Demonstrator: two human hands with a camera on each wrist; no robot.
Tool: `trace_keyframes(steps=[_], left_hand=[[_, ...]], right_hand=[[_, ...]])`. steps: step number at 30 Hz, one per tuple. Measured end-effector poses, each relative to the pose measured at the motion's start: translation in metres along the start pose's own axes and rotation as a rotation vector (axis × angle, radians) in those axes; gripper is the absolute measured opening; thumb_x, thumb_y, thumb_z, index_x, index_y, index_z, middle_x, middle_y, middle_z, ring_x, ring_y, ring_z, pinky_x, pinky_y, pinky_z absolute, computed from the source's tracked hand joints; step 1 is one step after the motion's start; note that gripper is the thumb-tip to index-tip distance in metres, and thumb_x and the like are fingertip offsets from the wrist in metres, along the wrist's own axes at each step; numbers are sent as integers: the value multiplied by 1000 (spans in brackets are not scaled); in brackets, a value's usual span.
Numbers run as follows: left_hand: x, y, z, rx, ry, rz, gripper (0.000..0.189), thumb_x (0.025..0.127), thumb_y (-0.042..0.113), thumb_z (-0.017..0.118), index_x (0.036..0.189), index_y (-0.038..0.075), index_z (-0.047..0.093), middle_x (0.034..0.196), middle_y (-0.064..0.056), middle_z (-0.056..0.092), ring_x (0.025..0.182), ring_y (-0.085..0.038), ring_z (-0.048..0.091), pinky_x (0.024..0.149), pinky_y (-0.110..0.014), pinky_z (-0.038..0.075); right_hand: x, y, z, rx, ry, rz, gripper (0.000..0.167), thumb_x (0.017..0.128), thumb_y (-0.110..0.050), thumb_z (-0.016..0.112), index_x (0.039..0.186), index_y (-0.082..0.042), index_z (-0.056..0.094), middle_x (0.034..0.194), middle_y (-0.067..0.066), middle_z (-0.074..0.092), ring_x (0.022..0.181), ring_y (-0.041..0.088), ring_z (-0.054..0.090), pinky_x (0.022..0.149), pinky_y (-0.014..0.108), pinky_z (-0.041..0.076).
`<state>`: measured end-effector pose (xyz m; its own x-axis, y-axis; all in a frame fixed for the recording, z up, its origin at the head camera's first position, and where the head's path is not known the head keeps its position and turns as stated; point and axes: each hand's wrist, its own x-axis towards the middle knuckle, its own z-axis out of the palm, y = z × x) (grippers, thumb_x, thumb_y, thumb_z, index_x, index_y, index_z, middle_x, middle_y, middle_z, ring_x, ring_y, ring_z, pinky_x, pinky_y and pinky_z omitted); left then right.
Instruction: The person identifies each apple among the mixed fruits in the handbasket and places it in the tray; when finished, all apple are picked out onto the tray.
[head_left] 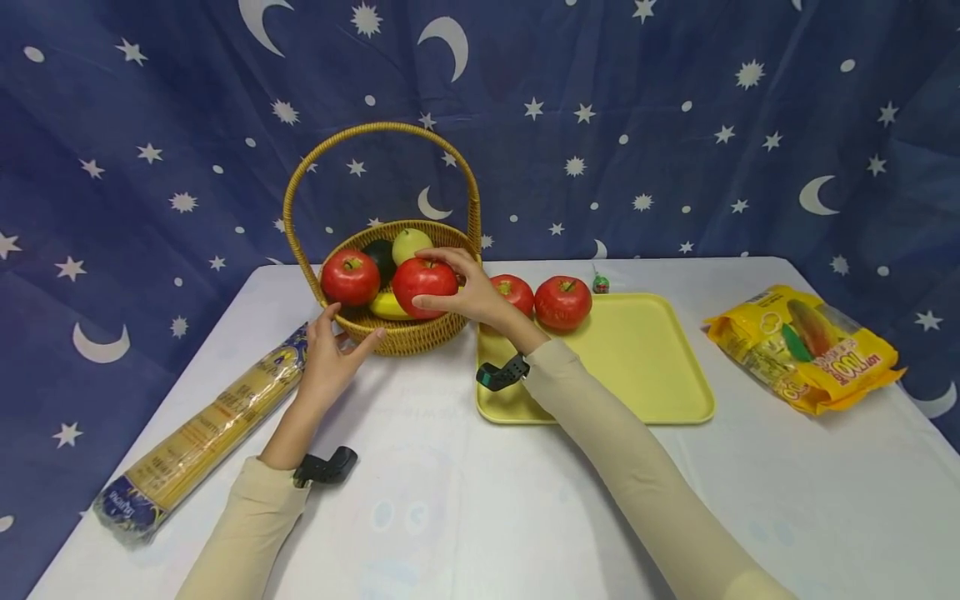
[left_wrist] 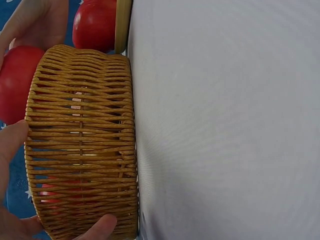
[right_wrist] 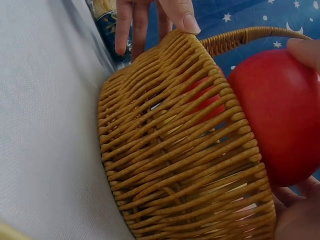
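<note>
A round wicker basket (head_left: 408, 337) with a tall hoop handle holds a red apple (head_left: 350, 277), a green pear (head_left: 412, 247), a dark green fruit (head_left: 381, 260) and a yellow banana (head_left: 390, 307). My right hand (head_left: 472, 287) grips another red apple (head_left: 423, 286) at the basket's right side, thumb in front and fingers over the top. In the right wrist view this apple (right_wrist: 280, 115) bulges above the rim. My left hand (head_left: 327, 354) touches the basket's left front with its thumb and fingertips, fingers fairly straight.
On the yellow tray (head_left: 637, 375) sit two red apples (head_left: 563, 302), partly behind my right forearm. A small green-wrapped lollipop (head_left: 601, 283) lies behind it. Packed spaghetti (head_left: 217, 425) lies at the left, a yellow food bag (head_left: 810, 348) at the right. A starry curtain (head_left: 570, 125) hangs behind.
</note>
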<state>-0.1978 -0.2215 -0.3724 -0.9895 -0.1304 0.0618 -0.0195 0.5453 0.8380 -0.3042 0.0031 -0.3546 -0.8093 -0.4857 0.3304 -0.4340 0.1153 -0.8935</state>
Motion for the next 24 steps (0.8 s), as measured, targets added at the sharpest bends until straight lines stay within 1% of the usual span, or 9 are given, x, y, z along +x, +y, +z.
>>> trace_keyframes(steps=[4,9,13,17,20,24], left_hand=[[0,1,1,-4,-4,-2,94,92,39,67,154,1,9,152,-28,9,133,-47,40,105,-48,44],[1,0,2,1,3,1,93,92,39,68,154,1,10,151,-28,10,132,-47,41,106,-49,42],[1,0,2,11,10,12,92,92,38,68,154,1,11,151,-28,11,131,-48,41,107,-49,41],[2,-1,3,17,19,23,91,92,38,68,153,0,12,150,-29,12,130,-48,43,107,-49,41],[3,-2,3,18,21,26,91,92,38,68,153,0,12,150,-29,12,130,-47,43,107,-49,41],[2,-2,3,19,21,24,92,91,38,68,153,0,12,150,-29,12,130,-47,43,106,-49,42]], right_hand=[[-3,0,-1,31,3,-5,61,81,-19,79,137,-18,55,135,2,47,120,19,48,97,36,49],[-3,-1,-2,27,3,-14,61,81,-19,78,137,-17,55,135,4,47,121,22,47,97,37,49],[-4,-3,-2,21,13,7,66,79,-19,79,139,-17,52,135,7,45,120,24,48,98,39,49],[-4,-4,-3,25,29,43,74,78,-18,79,143,-11,43,135,9,45,119,26,48,97,40,50],[-4,-4,-4,8,43,53,71,78,-18,78,141,-9,45,132,10,45,118,26,48,97,40,50],[-5,-5,-6,-6,38,36,64,78,-19,78,136,-12,52,128,11,45,118,27,49,97,41,51]])
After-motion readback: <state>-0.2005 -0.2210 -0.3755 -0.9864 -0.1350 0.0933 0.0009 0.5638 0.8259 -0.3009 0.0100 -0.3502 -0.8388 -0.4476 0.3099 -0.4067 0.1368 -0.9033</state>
